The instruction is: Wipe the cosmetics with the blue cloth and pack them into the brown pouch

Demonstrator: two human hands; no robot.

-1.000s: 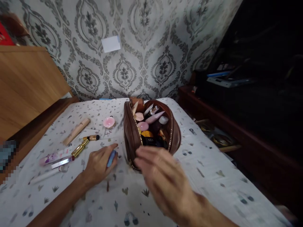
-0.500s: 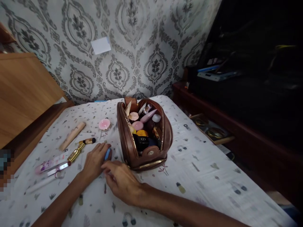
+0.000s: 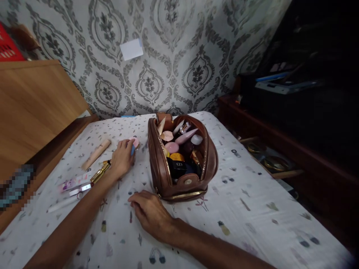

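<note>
Looks partway: cosmetics split between the open, well-filled brown bag at centre and the cloth at its 9 o'clock, left grip closed round a small blue item beside the pink jar, right grip curled at 7 o'clock, apparently empty.

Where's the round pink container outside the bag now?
In the head view, the round pink container is left of the brown bag, partly hidden by the left hand.
</note>
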